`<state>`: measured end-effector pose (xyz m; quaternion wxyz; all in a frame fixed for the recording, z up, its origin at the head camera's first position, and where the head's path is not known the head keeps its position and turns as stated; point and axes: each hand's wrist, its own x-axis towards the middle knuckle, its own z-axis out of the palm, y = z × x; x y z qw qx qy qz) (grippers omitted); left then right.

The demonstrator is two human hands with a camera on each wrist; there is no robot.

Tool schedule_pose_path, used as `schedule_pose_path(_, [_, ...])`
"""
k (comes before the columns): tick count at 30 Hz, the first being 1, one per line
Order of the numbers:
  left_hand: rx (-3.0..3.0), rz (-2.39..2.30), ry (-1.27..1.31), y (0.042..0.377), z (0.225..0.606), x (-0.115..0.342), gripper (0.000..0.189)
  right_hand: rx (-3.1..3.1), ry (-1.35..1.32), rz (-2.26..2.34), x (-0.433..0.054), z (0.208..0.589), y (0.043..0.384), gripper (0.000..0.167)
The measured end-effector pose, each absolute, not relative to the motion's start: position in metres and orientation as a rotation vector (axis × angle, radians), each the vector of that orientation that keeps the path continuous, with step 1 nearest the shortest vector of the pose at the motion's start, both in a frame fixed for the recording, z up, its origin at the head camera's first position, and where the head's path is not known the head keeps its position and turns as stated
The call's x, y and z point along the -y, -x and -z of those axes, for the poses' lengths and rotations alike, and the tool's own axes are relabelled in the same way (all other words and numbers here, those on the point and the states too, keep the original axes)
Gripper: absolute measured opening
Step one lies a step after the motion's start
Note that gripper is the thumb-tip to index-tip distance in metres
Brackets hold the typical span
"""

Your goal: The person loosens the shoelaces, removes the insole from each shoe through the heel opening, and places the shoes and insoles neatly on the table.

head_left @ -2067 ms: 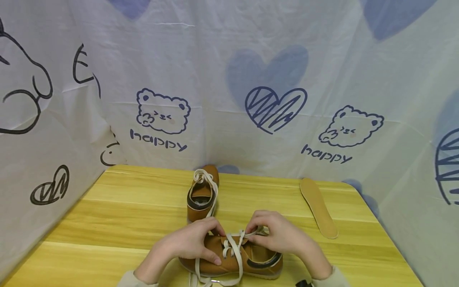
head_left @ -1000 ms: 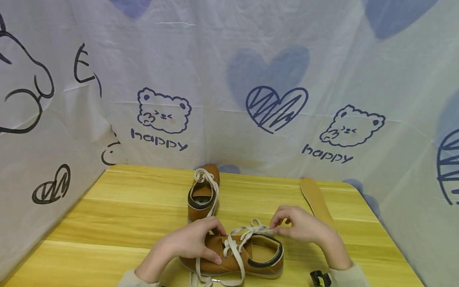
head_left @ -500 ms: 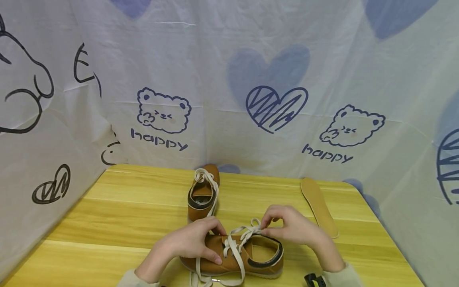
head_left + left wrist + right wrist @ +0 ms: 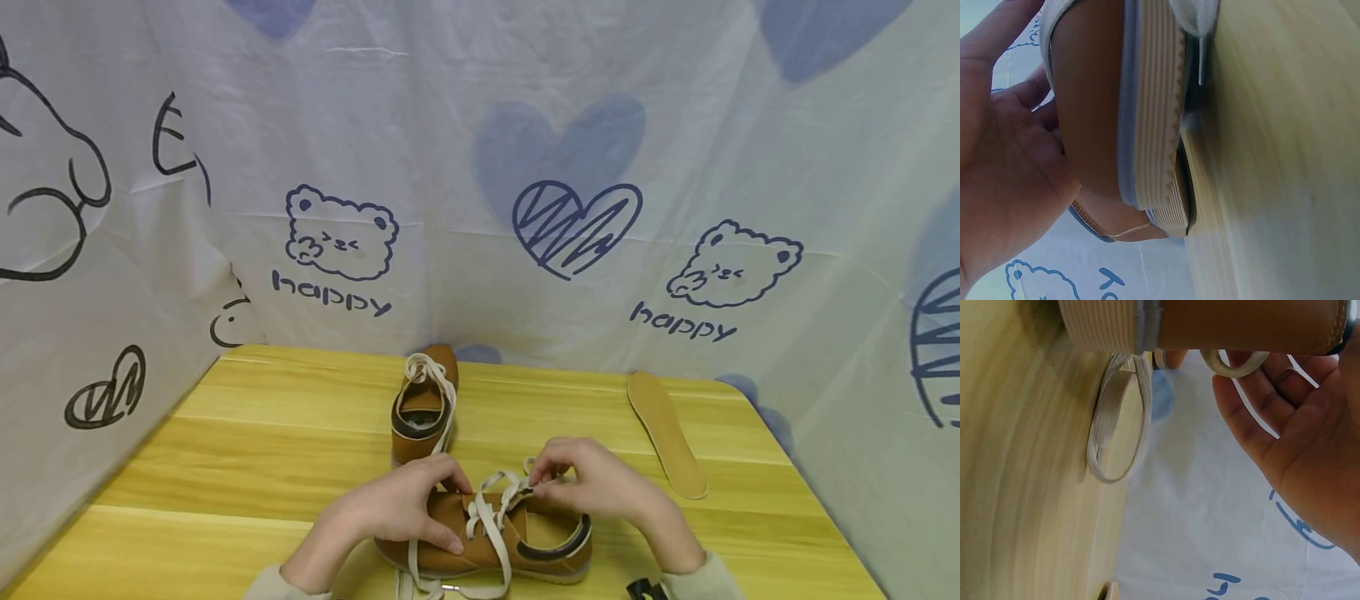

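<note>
A brown lace-up shoe [image 4: 465, 562] lies near the table's front, toe to the left, with its black-trimmed opening at the right. My left hand [image 4: 397, 505] holds it over the toe part, thumb on the near side and fingers on the far side. Off-white shoelace [image 4: 491, 523] is threaded through the eyelets and hangs over the near side. At the tongue, my right hand [image 4: 592, 485] pinches the lace between thumb and fingers; the fingertips are partly hidden. In the right wrist view, a lace loop [image 4: 1100, 425] hangs to the table beside the shoe's sole.
A second brown shoe [image 4: 414, 447] stands behind, its heel towards me and its white lace loose over it. A tan insole [image 4: 667, 437] lies at the right on the wood-patterned table [image 4: 255, 433]. A printed white cloth [image 4: 450, 275] hangs behind.
My right hand drew away to the right with the lace, then came back left to the shoe's tongue. The left hand has stayed on the toe part throughout.
</note>
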<state>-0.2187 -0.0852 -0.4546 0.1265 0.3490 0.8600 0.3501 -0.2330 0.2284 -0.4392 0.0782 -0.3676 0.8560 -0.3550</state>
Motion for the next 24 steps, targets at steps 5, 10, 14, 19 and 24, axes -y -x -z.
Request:
schedule_pose_path(5, [-2.51, -1.013, -1.018, 0.219, 0.456, 0.086, 0.053, -2.56, 1.103, 1.058, -0.232, 0.437, 0.234, 0.009])
schedule_pose_path(10, [-2.505, -1.016, -1.021, 0.218, 0.456, 0.087, 0.053, -2.59, 1.079, 1.061, -0.247, 0.435, 0.235, 0.008])
schedule_pose_path(14, [-2.508, -1.019, -1.022, 0.218, 0.455, 0.086, 0.053, -2.602, 1.098, 1.04, -0.261, 0.43, 0.237, 0.003])
schedule_pose_path(19, [-2.505, -1.02, -1.016, 0.218, 0.455, 0.086, 0.053, -2.607, 1.091, 1.002, -0.274, 0.424, 0.237, 0.004])
schedule_pose_path(24, [-2.503, -1.022, -1.014, 0.219, 0.456, 0.086, 0.053, -2.644, 1.032, 0.902, -0.28, 0.422, 0.238, 0.006])
